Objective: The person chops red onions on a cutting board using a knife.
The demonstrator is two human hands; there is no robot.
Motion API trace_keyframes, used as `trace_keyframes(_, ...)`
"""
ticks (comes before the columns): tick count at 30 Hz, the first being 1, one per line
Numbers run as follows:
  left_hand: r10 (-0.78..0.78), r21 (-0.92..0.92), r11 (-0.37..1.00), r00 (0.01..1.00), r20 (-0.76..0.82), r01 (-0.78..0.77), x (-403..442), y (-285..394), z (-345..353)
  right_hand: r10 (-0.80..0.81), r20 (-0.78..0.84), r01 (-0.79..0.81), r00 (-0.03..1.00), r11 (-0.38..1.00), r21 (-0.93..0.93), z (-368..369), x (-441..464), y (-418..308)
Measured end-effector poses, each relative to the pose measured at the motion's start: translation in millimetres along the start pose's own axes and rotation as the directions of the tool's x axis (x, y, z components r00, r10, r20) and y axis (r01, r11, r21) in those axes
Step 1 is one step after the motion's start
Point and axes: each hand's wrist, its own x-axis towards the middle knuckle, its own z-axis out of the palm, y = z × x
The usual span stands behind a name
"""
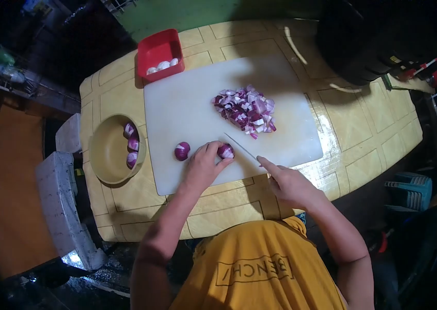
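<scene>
My left hand (204, 164) is closed on a peeled red onion (225, 151) near the front edge of the white cutting board (177, 113). In my right hand (291, 184) is the handle of a knife (241, 145); its blade points up and left, just right of the onion. Another red onion (181, 151) lies on the board, left of my left hand. Beyond the knife sits a heap of chopped red onion (247, 109). Whether the blade touches the held onion, I cannot tell.
A beige bowl (106, 173) with several red onions stands left of the board. Behind the board is a red container (157, 46) holding white bulbs, perhaps garlic. A large black object (350, 46) occupies the back right of the yellow-covered table (378, 134). A teal stool (409, 191) is at right.
</scene>
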Motion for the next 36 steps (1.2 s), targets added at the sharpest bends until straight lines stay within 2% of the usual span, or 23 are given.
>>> trace_keyframes(4,-0.068,0.041,0.997,0.997,0.032,0.066,-1.8,5.5,0.3,-0.007,0.007,0.007,1.0,1.0,-0.03,-2.7,-5.3,-7.6)
trace_keyframes(6,0.054,0.081,0.995,0.998,-0.021,-0.052,-2.9,1.6,5.3,-0.009,0.034,0.012,0.999,0.996,-0.086,-4.9,-6.9,-18.3)
trace_keyframes(10,0.079,0.07,0.995,0.996,-0.031,-0.077,-4.5,-0.6,8.0,-0.02,0.085,0.039,0.996,0.973,-0.229,-10.0,-7.2,-28.4)
trace_keyframes(13,0.088,0.087,0.993,0.996,-0.034,-0.085,-3.8,-4.0,7.4,-0.09,0.059,0.099,0.994,0.978,-0.185,-3.6,4.2,-23.6)
trace_keyframes(15,0.124,0.072,0.99,0.991,-0.044,-0.121,-4.8,-3.5,7.1,-0.08,0.044,0.086,0.996,0.984,-0.158,22.2,34.9,-11.3)
trace_keyframes(17,0.112,0.068,0.992,0.991,-0.076,-0.107,-3.2,-3.4,10.6,-0.086,0.007,0.086,0.996,0.985,-0.147,17.8,49.8,-0.8)
trace_keyframes(19,0.093,0.059,0.994,0.992,-0.089,-0.088,-8.5,-6.4,13.4,-0.162,-0.009,0.162,0.987,0.987,-0.016,8.3,47.0,9.1)
trace_keyframes(21,0.096,0.016,0.995,0.977,-0.193,-0.094,-7.2,-5.8,18.0,-0.15,-0.017,0.149,0.989,0.988,-0.047,0.3,38.6,0.8)
trace_keyframes(24,0.167,0.069,0.985,0.964,-0.207,-0.156,-8.5,-6.0,16.8,-0.122,-0.001,0.121,0.993,0.988,-0.099,-2.9,21.0,-15.7)
trace_keyframes(28,0.159,0.104,0.984,0.971,-0.18,-0.142,-8.4,-10.8,18.9,-0.119,0.0,0.117,0.993,0.975,-0.19,4.3,14.9,-29.4)
trace_keyframes(30,0.124,0.142,0.984,0.98,-0.153,-0.103,-9.4,-9.4,16.6,-0.119,-0.001,0.117,0.993,0.975,-0.191,7.8,15.5,-29.9)
trace_keyframes(35,0.131,0.113,0.987,0.98,-0.15,-0.114,-13.5,-7.3,12.1,-0.076,0.032,0.08,0.997,0.985,-0.155,27.2,36.6,-23.0)
trace_keyframes(36,0.151,0.094,0.986,0.976,-0.157,-0.137,-11.5,-5.3,9.8,-0.137,-0.031,0.131,0.99,0.981,-0.144,36.4,46.2,-14.4)
